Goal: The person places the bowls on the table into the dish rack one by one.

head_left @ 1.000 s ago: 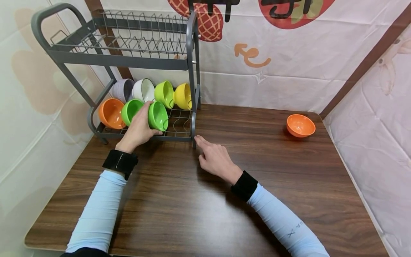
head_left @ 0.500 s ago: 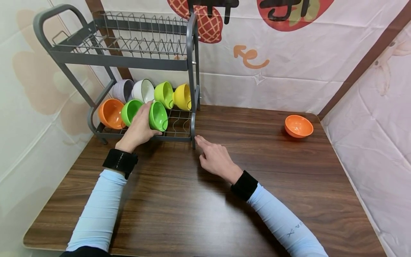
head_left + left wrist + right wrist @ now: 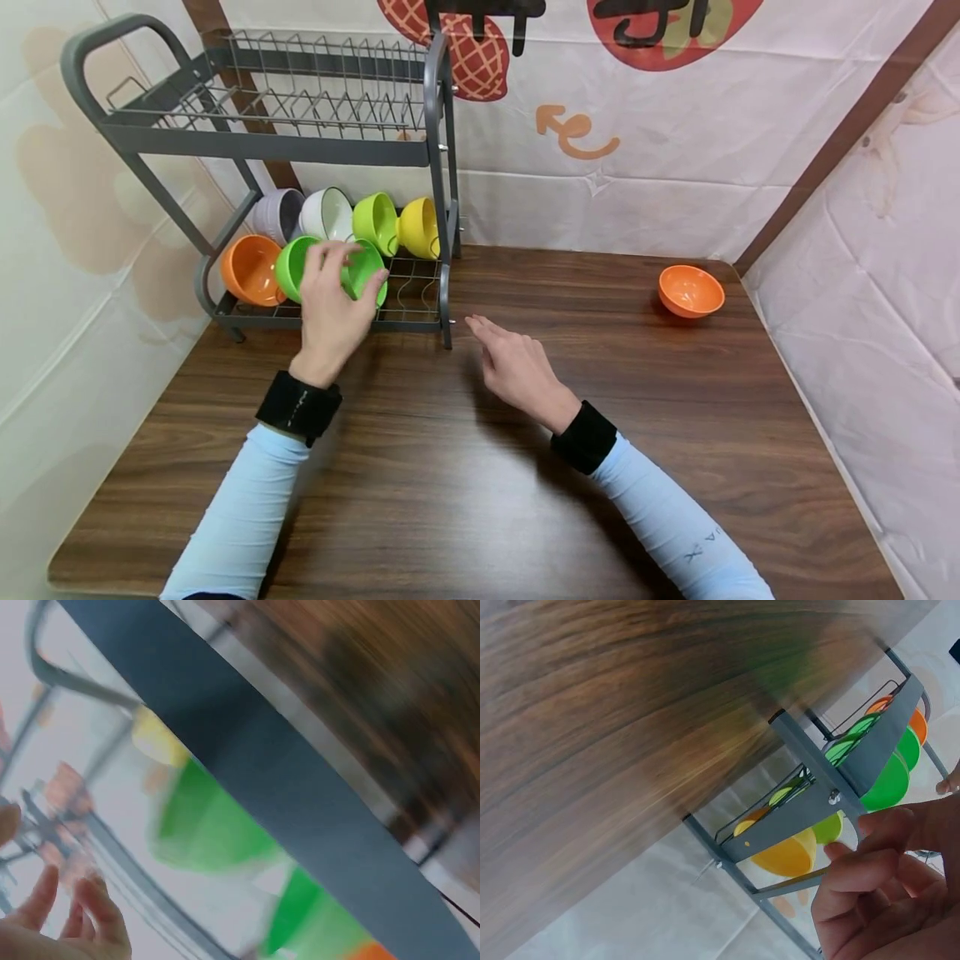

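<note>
My left hand (image 3: 333,321) hovers in front of the dish rack's lower shelf, fingers and thumb spread with nothing gripped. Just beyond it a bright green bowl (image 3: 371,279) leans on its side in the front row. Another green bowl (image 3: 288,271), partly behind my fingers, and an orange bowl (image 3: 252,271) stand to its left. My right hand (image 3: 525,371) is held over the table just right of the rack's front leg, fingers extended and holding nothing. In the left wrist view the fingers (image 3: 101,907) are apart from the blurred green bowl (image 3: 214,821).
On the dark grey rack (image 3: 270,148), the lower shelf's back row has a lavender bowl (image 3: 276,214), a white bowl (image 3: 327,214), a yellow-green bowl (image 3: 375,221) and a yellow bowl (image 3: 420,227). Another orange bowl (image 3: 691,292) sits on the wooden table (image 3: 450,500) at the far right.
My left hand has let go of the right-hand green bowl and drawn back and up from it. My right hand has come slightly away from the rack's leg.
</note>
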### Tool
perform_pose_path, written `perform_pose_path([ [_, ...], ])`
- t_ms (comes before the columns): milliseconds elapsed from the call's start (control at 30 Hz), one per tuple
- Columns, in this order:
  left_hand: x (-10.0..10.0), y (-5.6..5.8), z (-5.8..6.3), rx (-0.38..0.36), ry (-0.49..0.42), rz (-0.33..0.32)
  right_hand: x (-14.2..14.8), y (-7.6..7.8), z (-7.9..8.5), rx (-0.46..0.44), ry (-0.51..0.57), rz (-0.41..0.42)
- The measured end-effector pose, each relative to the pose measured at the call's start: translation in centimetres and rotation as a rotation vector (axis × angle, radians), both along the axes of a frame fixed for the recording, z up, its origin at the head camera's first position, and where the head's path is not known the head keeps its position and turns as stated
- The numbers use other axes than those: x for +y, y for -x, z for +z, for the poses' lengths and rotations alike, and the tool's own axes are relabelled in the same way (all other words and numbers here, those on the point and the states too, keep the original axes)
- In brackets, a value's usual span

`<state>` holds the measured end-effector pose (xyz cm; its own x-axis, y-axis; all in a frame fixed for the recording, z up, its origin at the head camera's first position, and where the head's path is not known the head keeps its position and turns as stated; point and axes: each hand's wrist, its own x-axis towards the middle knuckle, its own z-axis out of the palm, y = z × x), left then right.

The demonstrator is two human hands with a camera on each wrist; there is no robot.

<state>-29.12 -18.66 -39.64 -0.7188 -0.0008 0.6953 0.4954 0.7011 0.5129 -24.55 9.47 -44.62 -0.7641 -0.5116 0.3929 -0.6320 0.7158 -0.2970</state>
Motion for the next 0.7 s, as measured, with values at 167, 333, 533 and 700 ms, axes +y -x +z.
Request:
perform_pose_path([
  [167,3.6,-2.2,-1.2,-0.038,0.028,-0.156,0.9,-0.4,-0.1,-0.010,0.009,-0.012],
  [333,6.7,-2.7,-2.7,-0.173,0.094,-0.232,1.8,-0.5,-0.2,0.001,0.031,-0.055],
  [533,9.1,-2.4,-4.1,-0.219,0.153,-0.255,2.9,-1.1,-0.5,0.006,0.042,-0.097],
  [700,11.5,-1.9,-4.0,-0.223,0.210,-0.303,4.6,-0.8,-0.5,0.062,0.100,-0.168],
])
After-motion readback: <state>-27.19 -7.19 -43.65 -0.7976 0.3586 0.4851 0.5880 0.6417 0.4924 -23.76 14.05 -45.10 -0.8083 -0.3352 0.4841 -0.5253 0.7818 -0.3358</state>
